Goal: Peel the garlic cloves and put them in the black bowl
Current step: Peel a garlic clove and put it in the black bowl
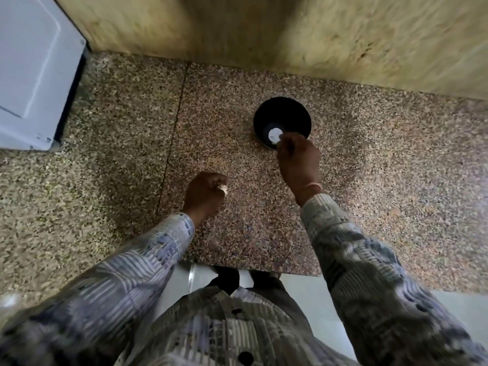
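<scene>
Two bare hands work above a speckled stone countertop [369, 167], seen from above, both arms in striped, patterned sleeves [137, 273]. The left hand [204, 192], just at 9 o'clock of the picture's centre, is a loose fist with its back up. Its curled fingers pinch a small pale garlic clove [224, 189], which peeks out at the hand's 3 o'clock side. The right hand [298, 157] reaches farther, toward 1 o'clock, with the wrist bent down and the fingers bunched at the near rim of the black bowl [282, 112]. A thin pale-orange band circles that wrist.

The bowl is round, smooth and dark, and stands on the counter at 1 o'clock, well apart from the left hand. Inside it, at its 6 o'clock edge, a round white piece [274, 134] meets the right fingertips. Whether those fingers grip it cannot be told, nor whether it is a peeled clove; blur softens it.

The counter is polished granite flecked brown, pink and black, with a thin dark seam passing the left hand at its 9 o'clock side. A mottled yellowish wall [343, 35] rises at 12 o'clock. A white, smooth-panelled appliance [34, 70] stands at 10 o'clock, cut off by the frame. The right hand covers the bowl's near rim.
</scene>
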Available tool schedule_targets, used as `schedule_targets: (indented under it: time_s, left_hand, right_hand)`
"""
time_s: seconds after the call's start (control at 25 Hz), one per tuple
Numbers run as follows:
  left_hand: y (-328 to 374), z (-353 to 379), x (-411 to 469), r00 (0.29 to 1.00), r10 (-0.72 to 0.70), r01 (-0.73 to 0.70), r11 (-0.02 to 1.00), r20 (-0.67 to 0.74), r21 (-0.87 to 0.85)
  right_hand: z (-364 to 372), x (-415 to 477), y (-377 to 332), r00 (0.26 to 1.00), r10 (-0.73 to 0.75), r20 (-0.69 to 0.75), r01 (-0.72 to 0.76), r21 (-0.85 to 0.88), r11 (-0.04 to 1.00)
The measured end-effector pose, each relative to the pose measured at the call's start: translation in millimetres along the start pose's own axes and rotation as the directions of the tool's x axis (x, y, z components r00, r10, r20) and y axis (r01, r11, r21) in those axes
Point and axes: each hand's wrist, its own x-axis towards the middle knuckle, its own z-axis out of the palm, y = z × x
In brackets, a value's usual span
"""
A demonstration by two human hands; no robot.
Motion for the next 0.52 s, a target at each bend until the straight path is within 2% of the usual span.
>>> schedule_targets:
  time_s: [0.08, 0.16, 0.24, 0.4, 0.52]
  left_hand:
    - [6, 7, -1, 0.998, 0.034, -0.036, 0.998, 0.045, 0.044]
    - [15, 18, -5, 0.99, 0.01, -0.005, 1.0, 0.137, -0.03]
    - [22, 32, -5, 0.983, 0.029, -0.022, 0.999, 0.18, -0.042]
    - [33, 47, -4, 0.98, 0.0, 0.009, 0.999, 0.199, -0.043]
    - [32, 46, 0, 0.973, -0.077, 0.129, 0.965, 0.219, -0.23]
  right_hand:
    - [9, -26, 16, 0.993, 0.01, 0.116, -0.013, 0.022, 1.0]
    - [20, -56, 29, 0.945, 0.069, 0.318, -0.095, 0.064, 0.993]
    - [28, -75, 37, 0.898, 0.133, 0.419, -0.168, 0.048, 0.985]
    - [32, -86, 45, 0.886, 0.221, 0.408, -0.301, 0.145, 0.942]
    - [33, -92, 51, 0.847, 0.312, 0.431, -0.463, 0.307, 0.831]
